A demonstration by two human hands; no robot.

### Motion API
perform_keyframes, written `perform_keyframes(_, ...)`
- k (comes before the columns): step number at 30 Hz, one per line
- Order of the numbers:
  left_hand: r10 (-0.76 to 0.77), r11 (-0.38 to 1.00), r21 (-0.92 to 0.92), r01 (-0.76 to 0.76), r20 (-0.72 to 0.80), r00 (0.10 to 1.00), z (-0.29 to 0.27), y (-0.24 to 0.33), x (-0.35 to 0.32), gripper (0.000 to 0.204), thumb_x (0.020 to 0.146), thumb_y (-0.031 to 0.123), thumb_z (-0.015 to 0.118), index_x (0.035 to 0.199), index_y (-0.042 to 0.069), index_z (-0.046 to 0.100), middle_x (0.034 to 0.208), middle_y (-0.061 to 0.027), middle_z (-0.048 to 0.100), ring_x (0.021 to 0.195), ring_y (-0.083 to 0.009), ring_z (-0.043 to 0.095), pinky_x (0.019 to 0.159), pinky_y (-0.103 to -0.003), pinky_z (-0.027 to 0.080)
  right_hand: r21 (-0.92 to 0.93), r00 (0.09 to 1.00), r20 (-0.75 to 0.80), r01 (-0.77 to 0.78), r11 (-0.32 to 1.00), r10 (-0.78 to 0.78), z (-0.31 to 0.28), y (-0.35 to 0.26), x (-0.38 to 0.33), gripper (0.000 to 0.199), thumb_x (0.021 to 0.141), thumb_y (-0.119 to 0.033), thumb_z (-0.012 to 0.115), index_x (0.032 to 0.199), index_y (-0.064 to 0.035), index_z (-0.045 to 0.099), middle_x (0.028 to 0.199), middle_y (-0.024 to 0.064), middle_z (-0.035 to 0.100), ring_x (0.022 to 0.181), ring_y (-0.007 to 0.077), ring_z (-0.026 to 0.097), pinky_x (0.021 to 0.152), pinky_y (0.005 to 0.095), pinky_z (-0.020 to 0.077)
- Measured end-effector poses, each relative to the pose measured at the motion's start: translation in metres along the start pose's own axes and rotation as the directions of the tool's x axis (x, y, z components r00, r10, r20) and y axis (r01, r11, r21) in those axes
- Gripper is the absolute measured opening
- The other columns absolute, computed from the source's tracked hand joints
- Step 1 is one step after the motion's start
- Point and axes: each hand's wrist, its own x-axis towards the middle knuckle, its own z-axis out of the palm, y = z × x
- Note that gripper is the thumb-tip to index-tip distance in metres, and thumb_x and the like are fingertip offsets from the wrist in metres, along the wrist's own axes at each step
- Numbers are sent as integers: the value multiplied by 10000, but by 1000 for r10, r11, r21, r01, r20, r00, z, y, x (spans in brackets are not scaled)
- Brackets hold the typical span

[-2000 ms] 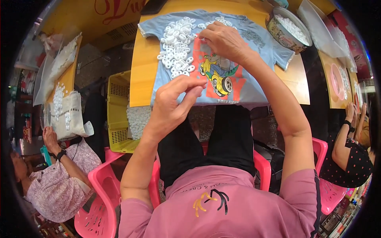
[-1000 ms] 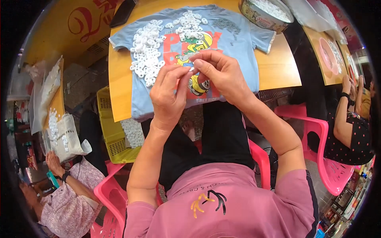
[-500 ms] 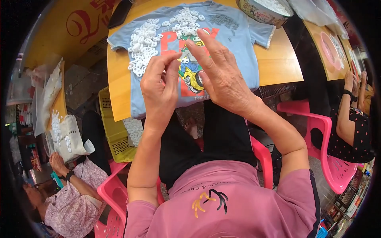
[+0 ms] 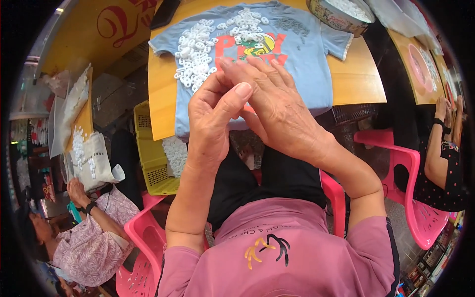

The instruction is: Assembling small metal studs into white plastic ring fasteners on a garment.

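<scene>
Above the near edge of a grey-blue T-shirt (image 4: pixel 302 84), my two hands meet. My left hand (image 4: pixel 210 109) is closed, its fingers curled and its thumb raised against my other hand; whatever it grips is hidden. Laid across its fingertips is my right hand (image 4: pixel 284 101), with fingers stretched out and close together and nothing visible in it. Just beyond them on the shirt lie small white oval plastic pieces with holes (image 4: pixel 195 52), in a long heap at the left and a smaller one (image 4: pixel 245 22) at the top. A patch of tiny dark metal bits (image 4: pixel 293 24) lies to the right.
The shirt covers a wooden table (image 4: pixel 358 81). A tin (image 4: pixel 341 15) of white pieces stands at the back right, a dark phone-like object (image 4: pixel 165 12) at the back left. A yellow crate (image 4: pixel 143 143) sits low at the left. Co-workers sit on both sides, near pink chairs (image 4: pixel 418 198).
My right hand has come down and left, from raised and spread fingers to lying over my left fingertips. My left thumb has lifted towards it. The whole view has shifted slightly.
</scene>
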Motion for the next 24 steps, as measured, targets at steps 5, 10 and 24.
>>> perform_keyframes(5, -7, 997, -75, -4, -148, 989, 5, 3, -11, 145, 884, 176, 662, 901, 35, 633, 735, 42, 538, 628, -22, 422, 535, -183, 305, 149, 997, 60, 34, 988, -44, -1, -10, -4, 787, 730, 27, 697, 1443, -58, 374, 1345, 152, 519, 1224, 356, 496, 1039, 492, 364)
perform_keyframes(10, 59, 997, -31, -68, -225, 973, 3, 0, -19, 207, 948, 217, 614, 855, 36, 651, 680, 46, 519, 604, -21, 415, 518, -181, 293, 299, 996, 91, -6, 954, -22, -5, -20, -1, 784, 726, 42, 700, 1435, -29, 374, 1314, 158, 537, 1155, 321, 539, 995, 442, 410)
perform_keyframes(24, -19, 997, -71, 7, -160, 987, -6, 9, -30, 195, 920, 199, 658, 977, 15, 690, 707, 58, 543, 605, -10, 409, 525, -174, 286, 92, 963, 257, 53, 994, -75, -4, -24, -8, 689, 762, -8, 699, 1387, -47, 411, 1244, 150, 576, 1167, 332, 538, 1016, 518, 386)
